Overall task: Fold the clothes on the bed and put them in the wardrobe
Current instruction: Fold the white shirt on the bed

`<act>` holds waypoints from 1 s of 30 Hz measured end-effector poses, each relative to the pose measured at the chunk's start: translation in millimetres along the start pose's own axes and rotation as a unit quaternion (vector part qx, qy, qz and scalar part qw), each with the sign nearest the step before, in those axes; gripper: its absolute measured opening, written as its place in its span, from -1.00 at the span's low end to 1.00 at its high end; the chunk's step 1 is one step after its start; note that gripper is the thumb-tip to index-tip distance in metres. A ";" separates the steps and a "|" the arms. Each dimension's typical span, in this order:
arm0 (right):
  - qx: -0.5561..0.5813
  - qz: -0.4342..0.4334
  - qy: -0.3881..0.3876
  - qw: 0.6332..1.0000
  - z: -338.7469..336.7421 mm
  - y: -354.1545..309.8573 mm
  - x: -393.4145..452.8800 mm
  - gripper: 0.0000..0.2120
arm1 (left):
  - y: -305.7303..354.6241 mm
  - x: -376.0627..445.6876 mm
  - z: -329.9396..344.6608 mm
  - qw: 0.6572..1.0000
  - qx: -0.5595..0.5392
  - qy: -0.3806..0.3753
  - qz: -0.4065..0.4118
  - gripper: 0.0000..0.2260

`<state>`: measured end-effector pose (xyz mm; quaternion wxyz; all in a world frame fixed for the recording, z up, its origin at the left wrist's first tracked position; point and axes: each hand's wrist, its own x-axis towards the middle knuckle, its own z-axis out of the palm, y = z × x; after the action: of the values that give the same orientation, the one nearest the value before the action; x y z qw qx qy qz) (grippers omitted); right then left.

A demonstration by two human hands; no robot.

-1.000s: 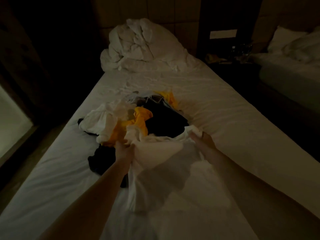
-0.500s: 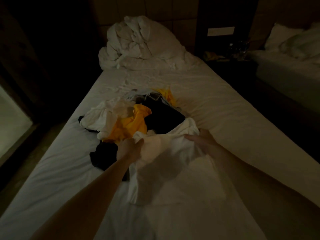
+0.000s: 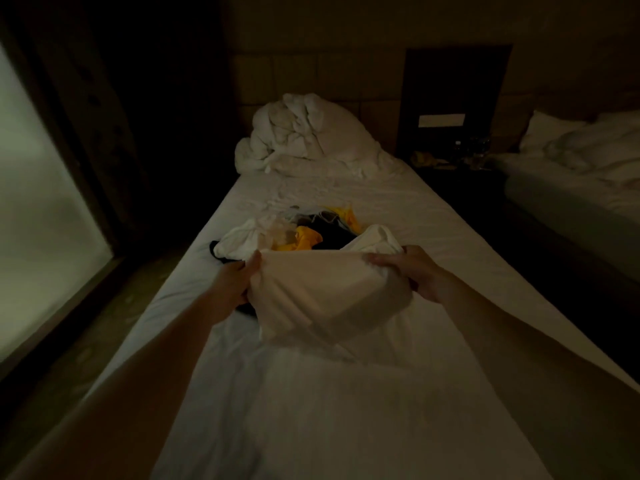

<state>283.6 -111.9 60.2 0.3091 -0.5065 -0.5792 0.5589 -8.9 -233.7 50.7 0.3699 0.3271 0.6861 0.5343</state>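
Stretched between the left hand (image 3: 232,285) and right hand (image 3: 412,271), a white garment (image 3: 325,292), each hand gripping one upper corner, fingers curled over the fabric, hands well apart. Hanging from those grips, lower part draping onto the white bed (image 3: 346,393). Just beyond, the clothes pile (image 3: 298,233) of white, yellow and black.

White garment (image 3: 332,296) hides near part of clothes pile (image 3: 304,233); nightstand clutter (image 3: 467,157) too dim to identify
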 end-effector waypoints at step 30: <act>-0.335 0.086 -0.010 0.938 216.5 142.6 25.9 -0.11 | -182.5 42.5 -144.0 0.896 0.417 0.138 -0.070 -0.60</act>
<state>110.2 -179.8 -122.0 0.0667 -0.6228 -0.6901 0.3625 -163.9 -307.8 -111.6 0.1377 0.3257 0.9112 0.2114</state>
